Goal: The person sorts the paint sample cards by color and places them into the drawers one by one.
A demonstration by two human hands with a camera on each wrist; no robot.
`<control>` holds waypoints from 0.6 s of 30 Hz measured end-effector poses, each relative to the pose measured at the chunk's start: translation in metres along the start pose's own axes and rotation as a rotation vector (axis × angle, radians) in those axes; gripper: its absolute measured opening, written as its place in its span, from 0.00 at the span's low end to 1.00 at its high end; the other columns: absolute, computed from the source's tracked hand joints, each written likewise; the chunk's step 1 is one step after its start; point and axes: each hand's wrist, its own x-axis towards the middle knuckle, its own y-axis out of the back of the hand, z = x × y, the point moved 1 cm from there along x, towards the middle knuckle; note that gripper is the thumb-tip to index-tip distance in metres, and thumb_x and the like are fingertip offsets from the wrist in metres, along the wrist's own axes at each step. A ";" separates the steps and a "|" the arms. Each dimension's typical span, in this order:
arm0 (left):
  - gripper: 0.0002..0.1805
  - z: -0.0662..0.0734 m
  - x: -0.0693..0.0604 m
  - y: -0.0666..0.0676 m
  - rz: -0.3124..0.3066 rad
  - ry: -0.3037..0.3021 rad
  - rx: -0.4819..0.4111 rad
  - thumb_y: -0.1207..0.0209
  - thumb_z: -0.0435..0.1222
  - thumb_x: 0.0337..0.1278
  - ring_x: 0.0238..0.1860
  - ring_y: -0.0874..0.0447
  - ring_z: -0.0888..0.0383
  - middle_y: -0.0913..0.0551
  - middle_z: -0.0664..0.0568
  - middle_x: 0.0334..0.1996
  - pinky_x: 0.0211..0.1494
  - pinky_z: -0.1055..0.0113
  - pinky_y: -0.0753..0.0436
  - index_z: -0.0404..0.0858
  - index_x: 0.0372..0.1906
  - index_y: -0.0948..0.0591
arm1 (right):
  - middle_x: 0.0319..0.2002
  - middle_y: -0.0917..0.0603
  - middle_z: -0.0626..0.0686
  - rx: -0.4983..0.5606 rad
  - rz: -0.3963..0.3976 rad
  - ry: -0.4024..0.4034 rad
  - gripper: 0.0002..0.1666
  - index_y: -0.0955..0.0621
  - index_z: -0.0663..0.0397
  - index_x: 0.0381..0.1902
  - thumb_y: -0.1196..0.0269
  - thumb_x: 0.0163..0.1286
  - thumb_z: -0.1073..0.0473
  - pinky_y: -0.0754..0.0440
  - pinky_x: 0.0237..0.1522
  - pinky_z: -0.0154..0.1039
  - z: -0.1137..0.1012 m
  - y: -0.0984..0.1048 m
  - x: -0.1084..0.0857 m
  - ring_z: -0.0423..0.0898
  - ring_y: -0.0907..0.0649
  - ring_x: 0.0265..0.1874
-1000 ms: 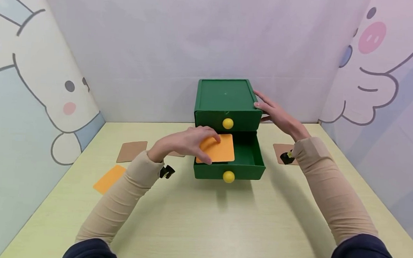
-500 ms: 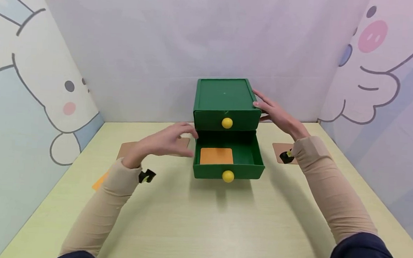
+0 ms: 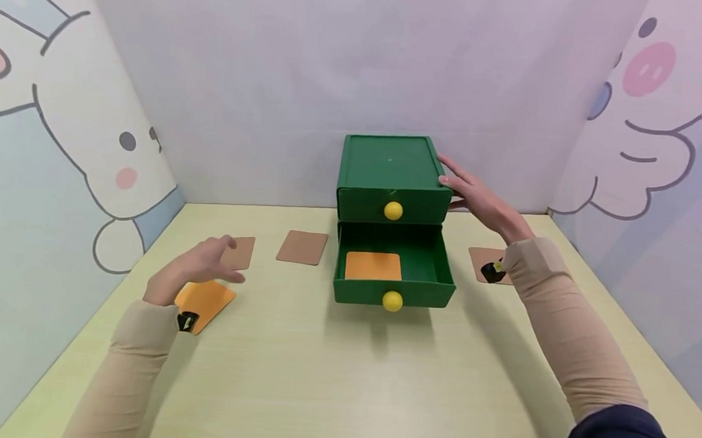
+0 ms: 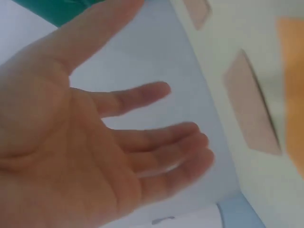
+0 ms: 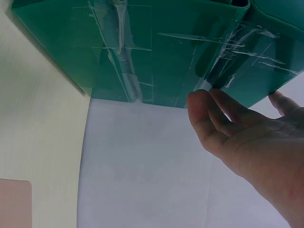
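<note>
A green two-drawer box (image 3: pixel 390 161) stands at the back middle, its lower drawer (image 3: pixel 423 262) pulled out with an orange card (image 3: pixel 374 266) lying at its left. My right hand (image 3: pixel 485 203) rests against the box's upper right side; in the right wrist view its fingers (image 5: pixel 202 111) touch the taped green side. My left hand (image 3: pixel 196 267), empty with fingers spread, hovers at the left over a second orange card (image 3: pixel 206 304), partly hiding it. The left wrist view shows the left palm (image 4: pixel 71 142) bare, with an orange card (image 4: pixel 294 85) at the right edge.
Brown cards lie on the table (image 3: pixel 331 377): one (image 3: pixel 243 253) beside my left fingers, one (image 3: pixel 302 247) left of the box, and one (image 3: pixel 486 262) right of it, partly behind my right wrist. Printed walls stand at both sides and a plain one (image 3: pixel 335 66) behind.
My left hand has let go of an orange card, now flat in the lower drawer, and has moved left to the other orange card. My right hand has stayed on the box.
</note>
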 end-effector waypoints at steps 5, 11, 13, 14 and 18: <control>0.55 -0.022 -0.012 -0.015 -0.137 0.174 0.023 0.32 0.51 0.50 0.61 0.35 0.28 0.37 0.21 0.63 0.60 0.37 0.30 0.19 0.69 0.48 | 0.78 0.50 0.51 0.011 -0.003 0.008 0.37 0.56 0.21 0.76 0.54 0.76 0.40 0.35 0.66 0.61 0.003 0.000 0.000 0.57 0.37 0.72; 0.65 -0.032 -0.021 -0.026 -0.228 0.322 0.044 0.30 0.53 0.45 0.64 0.44 0.24 0.46 0.16 0.64 0.61 0.33 0.34 0.20 0.71 0.58 | 0.78 0.50 0.51 0.000 0.000 0.010 0.37 0.56 0.21 0.76 0.54 0.76 0.40 0.36 0.67 0.62 0.002 0.000 0.001 0.57 0.39 0.73; 0.64 -0.033 -0.022 -0.027 -0.226 0.331 0.056 0.29 0.52 0.45 0.62 0.41 0.24 0.44 0.15 0.63 0.59 0.33 0.32 0.21 0.71 0.57 | 0.77 0.50 0.51 0.001 0.004 0.008 0.37 0.56 0.21 0.76 0.54 0.76 0.40 0.36 0.67 0.62 0.002 0.001 0.000 0.56 0.39 0.73; 0.63 -0.033 -0.022 -0.027 -0.221 0.328 0.064 0.29 0.52 0.45 0.61 0.41 0.24 0.43 0.16 0.62 0.59 0.33 0.32 0.21 0.71 0.56 | 0.77 0.50 0.51 0.003 0.005 0.007 0.37 0.56 0.21 0.76 0.54 0.76 0.40 0.36 0.67 0.62 0.002 0.001 0.000 0.57 0.39 0.73; 0.59 -0.032 -0.021 -0.028 -0.190 0.299 0.101 0.29 0.50 0.44 0.56 0.36 0.25 0.37 0.18 0.56 0.56 0.35 0.30 0.21 0.69 0.51 | 0.77 0.49 0.51 0.004 0.009 0.008 0.36 0.55 0.20 0.76 0.54 0.76 0.40 0.35 0.66 0.61 0.003 0.002 -0.001 0.56 0.39 0.73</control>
